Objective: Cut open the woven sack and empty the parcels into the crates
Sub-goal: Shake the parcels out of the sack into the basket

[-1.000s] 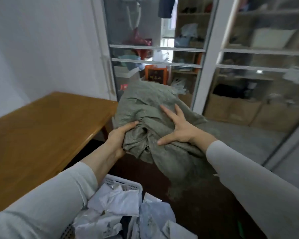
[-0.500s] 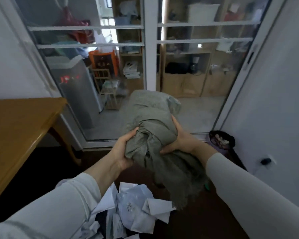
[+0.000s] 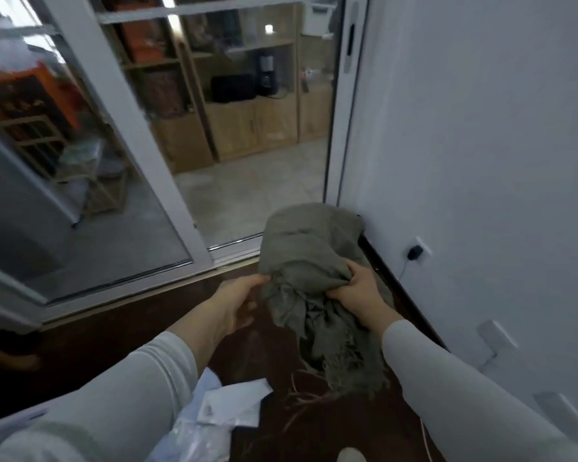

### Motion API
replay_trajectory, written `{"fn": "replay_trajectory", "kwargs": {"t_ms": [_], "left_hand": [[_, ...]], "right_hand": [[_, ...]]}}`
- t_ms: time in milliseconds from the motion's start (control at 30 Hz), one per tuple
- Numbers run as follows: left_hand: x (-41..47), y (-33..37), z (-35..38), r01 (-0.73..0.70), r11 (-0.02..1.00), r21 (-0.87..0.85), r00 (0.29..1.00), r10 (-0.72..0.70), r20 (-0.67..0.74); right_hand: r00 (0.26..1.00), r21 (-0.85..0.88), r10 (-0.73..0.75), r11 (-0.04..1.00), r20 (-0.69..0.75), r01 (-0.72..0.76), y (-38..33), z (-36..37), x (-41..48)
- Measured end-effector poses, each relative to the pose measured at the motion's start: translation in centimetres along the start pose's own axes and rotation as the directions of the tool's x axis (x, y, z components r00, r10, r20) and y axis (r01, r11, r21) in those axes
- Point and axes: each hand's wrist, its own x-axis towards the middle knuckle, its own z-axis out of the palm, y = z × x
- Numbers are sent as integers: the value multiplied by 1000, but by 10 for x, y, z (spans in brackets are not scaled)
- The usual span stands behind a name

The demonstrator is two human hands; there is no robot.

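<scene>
The right hand's fingers (image 3: 339,291) are clenched on a bunched fold of the sack (image 3: 309,258), thumb on top, and carry its weight. The left hand (image 3: 237,301) is loosely curled and half open, only its fingertips touching the sack's left edge, so it grips nothing firmly. The sack is crumpled and slack, held in the air low over the dark floor (image 3: 147,328), near the corner where the wall (image 3: 481,161) meets the sliding door (image 3: 141,161); its frayed end hangs down. It looks empty, and parcels (image 3: 231,405) lie heaped at the bottom edge; no crate shows. The step in hand seems to be putting the spent sack aside. Done well, the left hand would gather the trailing end first, so loose threads do not drag, and the bundle would be dropped well away from the parcels, close to the wall.
</scene>
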Motion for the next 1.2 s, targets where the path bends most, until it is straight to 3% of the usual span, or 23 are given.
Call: {"fn": "replay_trajectory", "kwargs": {"t_ms": [100,267,533,667,967,1100,1200], "left_hand": [[57,4,53,-43,999,28,998,44,-42],[158,-22,116,-106,990,93,994,106,10],[308,-120,188,-81,972,220,987,48,152],[371,-166,225,-147,941,305,970,78,229],[480,-244,288,-270,879,394,926,125,356],[519,-274,316,-284,856,431,921,120,370],[540,-294,329,-300,831,468,922,127,365]], "right_hand": [[998,-55,58,997,-21,-59,51,-39,35],[986,-98,154,982,-60,-160,160,-67,86],[961,-155,203,960,-187,-233,366,-73,134],[932,-134,260,945,-252,-299,450,-68,153],[881,-138,253,934,-401,-331,583,-78,191],[859,-262,226,889,-458,-374,643,-89,208],[856,-322,309,830,-414,-455,669,-93,220]]}}
